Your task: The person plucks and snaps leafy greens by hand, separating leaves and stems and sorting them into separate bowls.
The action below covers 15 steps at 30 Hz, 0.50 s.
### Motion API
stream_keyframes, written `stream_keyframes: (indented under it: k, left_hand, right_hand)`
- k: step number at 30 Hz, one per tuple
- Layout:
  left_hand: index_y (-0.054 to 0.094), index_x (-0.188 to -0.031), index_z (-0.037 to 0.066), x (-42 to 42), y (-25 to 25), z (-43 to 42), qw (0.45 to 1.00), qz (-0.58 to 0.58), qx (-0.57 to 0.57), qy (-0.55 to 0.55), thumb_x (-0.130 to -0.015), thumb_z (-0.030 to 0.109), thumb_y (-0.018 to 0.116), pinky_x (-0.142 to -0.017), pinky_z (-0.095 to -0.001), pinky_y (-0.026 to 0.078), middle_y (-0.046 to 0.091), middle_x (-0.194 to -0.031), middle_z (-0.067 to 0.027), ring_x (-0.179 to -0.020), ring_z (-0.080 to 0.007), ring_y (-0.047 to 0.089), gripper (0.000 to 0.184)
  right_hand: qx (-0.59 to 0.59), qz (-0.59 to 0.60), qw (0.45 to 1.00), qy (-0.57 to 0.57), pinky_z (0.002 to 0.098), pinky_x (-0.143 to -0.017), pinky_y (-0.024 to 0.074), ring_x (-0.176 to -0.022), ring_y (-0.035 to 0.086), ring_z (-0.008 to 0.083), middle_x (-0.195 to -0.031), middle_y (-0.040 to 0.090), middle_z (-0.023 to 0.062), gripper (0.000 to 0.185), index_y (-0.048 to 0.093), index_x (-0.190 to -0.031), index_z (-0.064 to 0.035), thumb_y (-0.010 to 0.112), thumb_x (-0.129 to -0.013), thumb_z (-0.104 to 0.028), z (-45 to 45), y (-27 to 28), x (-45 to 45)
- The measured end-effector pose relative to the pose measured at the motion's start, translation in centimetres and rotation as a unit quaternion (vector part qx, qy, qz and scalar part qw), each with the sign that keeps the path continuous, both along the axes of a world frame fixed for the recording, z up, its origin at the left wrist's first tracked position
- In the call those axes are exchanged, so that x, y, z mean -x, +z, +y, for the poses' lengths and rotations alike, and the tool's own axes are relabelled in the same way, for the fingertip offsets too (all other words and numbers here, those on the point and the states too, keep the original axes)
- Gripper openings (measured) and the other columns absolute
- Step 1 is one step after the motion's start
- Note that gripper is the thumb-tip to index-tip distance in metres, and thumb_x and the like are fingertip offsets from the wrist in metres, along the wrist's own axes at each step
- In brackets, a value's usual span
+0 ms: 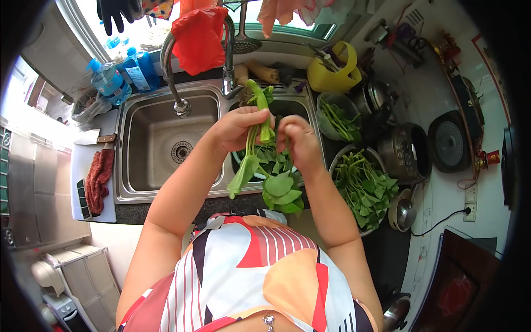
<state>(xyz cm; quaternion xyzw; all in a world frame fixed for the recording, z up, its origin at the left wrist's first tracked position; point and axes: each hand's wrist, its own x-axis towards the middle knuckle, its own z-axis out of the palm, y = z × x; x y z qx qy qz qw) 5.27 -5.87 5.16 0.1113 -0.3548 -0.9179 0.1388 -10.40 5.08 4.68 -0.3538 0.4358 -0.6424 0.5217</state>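
Note:
My left hand is closed around a green leafy stalk above the right sink basin. The stalk's thick end points up toward the faucet, and its leaves hang down on both sides. Just right of the stalk is my right hand, its fingers curled in a pinch; what lies between them is too small to tell. Large green leaves hang below, between my forearms. More greens show in a container in the basin under my hands.
Left of my hands is a steel basin under a faucet. A cleaver and red cloth lie at far left. To the right stand a bowl of stems, a large bowl of greens and a cooker.

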Motion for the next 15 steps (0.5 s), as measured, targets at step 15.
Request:
stream_keyframes:
  k: [15]
  left_hand:
    - [0.059,-0.093,0.009,2.8,-0.3,2.6,0.975,-0.064,-0.025,0.209,-0.081,0.021,0.066,-0.064,-0.0282,0.047,0.062,-0.086,-0.0037,-0.075,-0.0137,0.059,0.018]
  right_hand:
    - [0.017,0.635,0.768,-0.083,0.0321,-0.059,0.0449,-0.068,0.058,0.0192,-0.077,0.058,0.0050,0.024,0.061,-0.089,-0.0058,0.064,-0.077,-0.027,1.3,2.8,-2.7]
